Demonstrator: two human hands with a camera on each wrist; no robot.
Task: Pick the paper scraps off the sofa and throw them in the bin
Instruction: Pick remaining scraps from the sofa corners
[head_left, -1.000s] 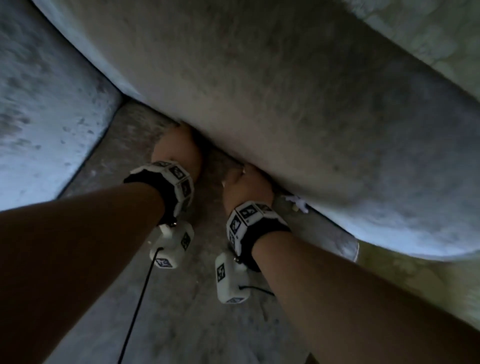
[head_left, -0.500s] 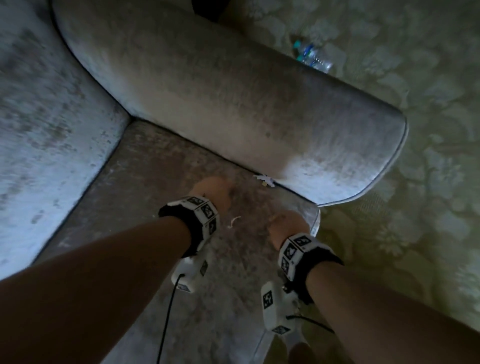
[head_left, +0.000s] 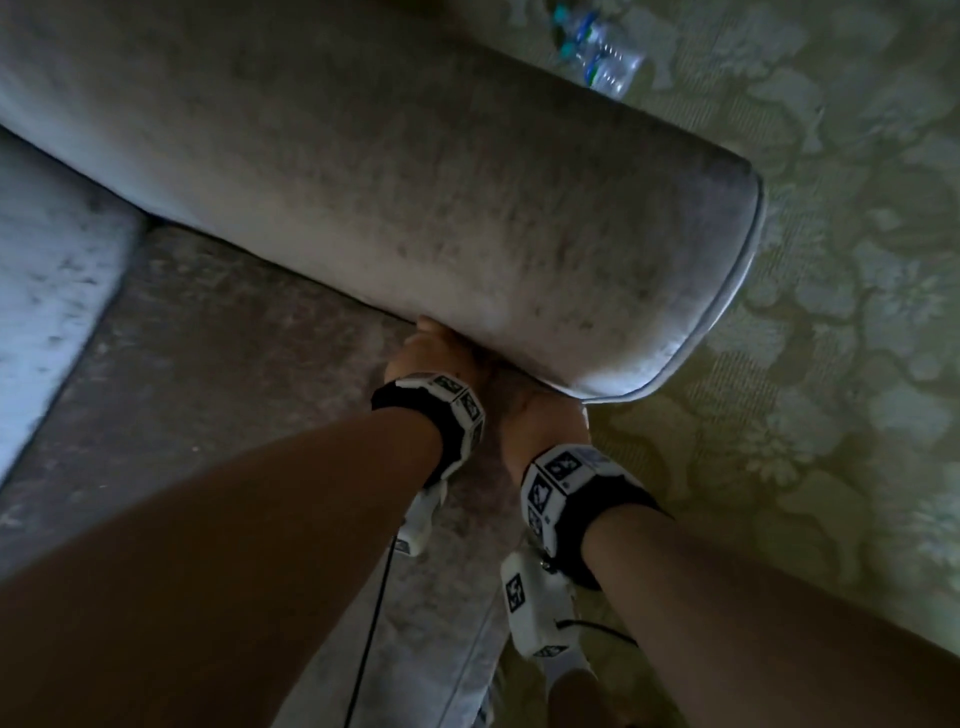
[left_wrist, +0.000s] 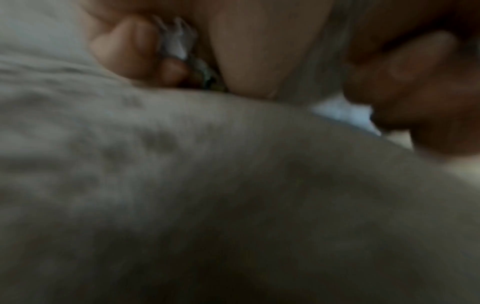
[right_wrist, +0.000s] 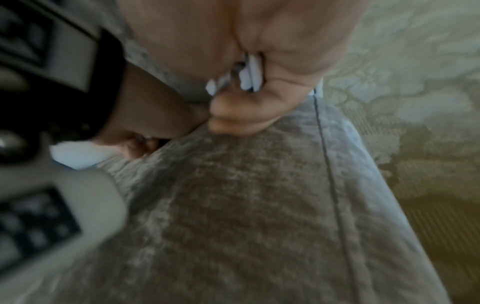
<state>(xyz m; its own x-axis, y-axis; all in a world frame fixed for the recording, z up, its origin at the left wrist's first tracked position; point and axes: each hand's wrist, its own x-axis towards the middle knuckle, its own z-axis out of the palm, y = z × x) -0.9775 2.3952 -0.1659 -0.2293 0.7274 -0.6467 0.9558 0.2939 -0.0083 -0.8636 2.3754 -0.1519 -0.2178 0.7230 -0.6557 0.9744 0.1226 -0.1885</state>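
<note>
Both hands are on the grey sofa seat (head_left: 218, 364), at the foot of the armrest (head_left: 467, 182) near its front corner. My left hand (head_left: 431, 353) is pressed against the armrest base. In the left wrist view its curled fingers (left_wrist: 135, 49) hold white paper scraps (left_wrist: 176, 41). My right hand (head_left: 540, 415) is beside it at the seat's edge. The right wrist view shows it as a fist (right_wrist: 259, 102) gripping white paper scraps (right_wrist: 249, 76). A blurred white patch (left_wrist: 342, 115), perhaps another scrap, lies on the seat between the hands. No bin is in view.
The backrest cushion (head_left: 47, 291) rises at the left. A patterned green carpet (head_left: 831, 364) lies to the right of the sofa. A plastic water bottle (head_left: 597, 57) lies on it beyond the armrest.
Half a second ago both hands hovered back over the seat, with scraps lying at the armrest base. Now both hands have reached forward to that spot.
</note>
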